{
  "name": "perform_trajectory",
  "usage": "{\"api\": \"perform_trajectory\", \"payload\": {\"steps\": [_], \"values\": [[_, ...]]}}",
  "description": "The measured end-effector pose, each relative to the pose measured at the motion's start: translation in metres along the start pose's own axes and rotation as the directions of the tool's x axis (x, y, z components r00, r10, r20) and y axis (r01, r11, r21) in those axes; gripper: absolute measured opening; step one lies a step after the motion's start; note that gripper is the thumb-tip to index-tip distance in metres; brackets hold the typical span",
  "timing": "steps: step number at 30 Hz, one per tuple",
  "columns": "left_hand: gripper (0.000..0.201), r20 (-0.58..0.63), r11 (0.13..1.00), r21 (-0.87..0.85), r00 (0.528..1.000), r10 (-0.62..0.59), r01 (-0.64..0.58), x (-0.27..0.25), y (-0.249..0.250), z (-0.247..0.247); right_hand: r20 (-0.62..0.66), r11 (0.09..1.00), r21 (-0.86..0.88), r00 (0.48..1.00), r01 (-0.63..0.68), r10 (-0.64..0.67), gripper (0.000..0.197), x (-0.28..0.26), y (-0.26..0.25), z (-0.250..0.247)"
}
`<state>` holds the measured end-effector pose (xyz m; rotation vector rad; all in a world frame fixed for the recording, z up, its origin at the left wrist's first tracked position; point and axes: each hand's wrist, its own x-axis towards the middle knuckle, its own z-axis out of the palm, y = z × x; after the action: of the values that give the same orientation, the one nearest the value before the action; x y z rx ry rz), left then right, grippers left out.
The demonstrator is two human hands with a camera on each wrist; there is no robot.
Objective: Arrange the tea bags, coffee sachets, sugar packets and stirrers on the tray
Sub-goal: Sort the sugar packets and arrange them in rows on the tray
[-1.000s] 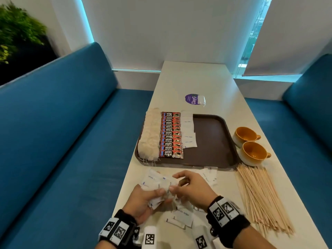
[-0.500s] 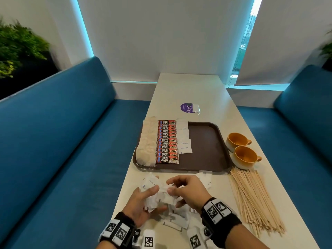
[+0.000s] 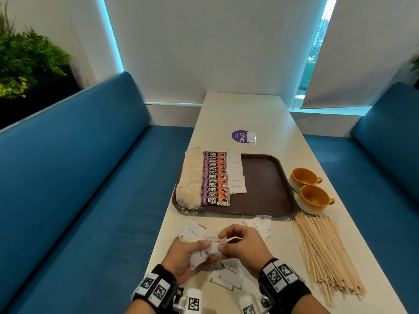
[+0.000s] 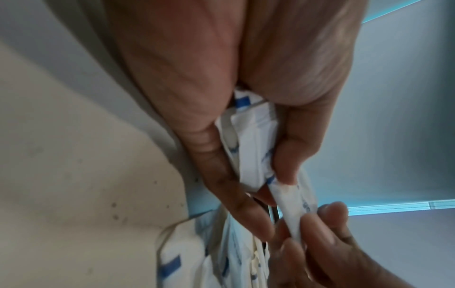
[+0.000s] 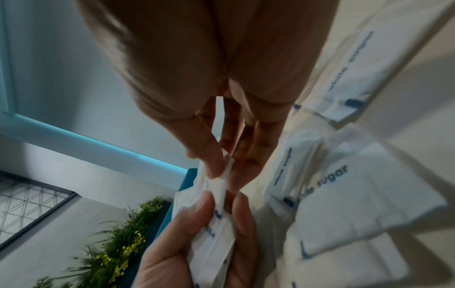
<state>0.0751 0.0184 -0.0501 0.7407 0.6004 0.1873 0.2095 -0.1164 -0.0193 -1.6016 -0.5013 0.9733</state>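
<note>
Sugar packets (image 3: 205,242) gathered for the tray (image 3: 263,189)
Your left hand (image 3: 184,257) clasps the bunch; your right hand (image 3: 243,244) pinches one packet to square it

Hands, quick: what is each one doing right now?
Left hand: grips a stack of sugar packets.
Right hand: pinches one sugar packet at the top of that stack.

Head overhead — wrists close, facing fingers

My count of what's on the table

I see one tray (image 3: 267,184), two cups (image 3: 302,177), eleven coffee sachets (image 3: 215,177); the tea bags (image 3: 190,180), sugar packets (image 3: 235,175) and stirrers (image 3: 322,250) overlap too much for me to count.
</note>
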Motion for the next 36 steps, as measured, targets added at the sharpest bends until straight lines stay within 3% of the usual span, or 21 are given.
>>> {"api": "perform_trajectory", "payload": {"steps": [5, 9, 13, 18, 20, 24, 31, 36], "values": [[0.034, -0.105, 0.997, 0.015, 0.992, 0.074, -0.073, 0.002, 0.000, 0.003, -0.014, 0.999, 0.038, 1.000, -0.027, 0.028, 0.031, -0.001, 0.002, -0.003], [0.037, -0.133, 0.997, 0.018, 0.988, 0.073, -0.071, -0.001, 0.001, 0.007, -0.031, 0.998, 0.058, 0.999, -0.017, 0.019, 0.038, -0.001, 0.006, -0.004], [0.032, -0.151, 0.999, -0.005, 0.988, 0.032, -0.033, -0.003, 0.004, 0.009, -0.053, 0.995, 0.097, 0.998, -0.032, 0.037, 0.029, 0.003, 0.007, -0.007], [0.065, -0.267, 0.997, -0.059, 0.963, 0.030, -0.047, 0.006, 0.003, 0.002, -0.158, 0.993, 0.110, 0.986, -0.041, 0.058, 0.018, 0.025, -0.007, -0.033], [0.069, -0.297, 0.997, -0.069, 0.955, 0.021, -0.043, 0.008, 0.004, 0.000, -0.237, 0.994, 0.108, 0.971, -0.018, 0.043, 0.016, 0.043, -0.020, -0.051], [0.057, -0.212, 0.999, -0.052, 0.977, -0.020, 0.009, 0.006, 0.006, -0.002, -0.345, 0.999, -0.037, 0.939, -0.007, -0.007, 0.014, 0.081, -0.045, -0.092], [0.057, -0.072, 0.997, -0.078, 0.997, -0.022, 0.017, 0.006, 0.005, -0.007, -0.258, 0.991, -0.091, 0.964, -0.096, 0.070, 0.019, 0.140, -0.049, -0.101], [0.059, -0.053, 0.997, -0.071, 0.998, -0.021, 0.017, 0.009, 0.003, -0.010, -0.280, 0.943, -0.279, 0.955, -0.183, 0.103, 0.016, 0.163, -0.041, -0.099]]}}
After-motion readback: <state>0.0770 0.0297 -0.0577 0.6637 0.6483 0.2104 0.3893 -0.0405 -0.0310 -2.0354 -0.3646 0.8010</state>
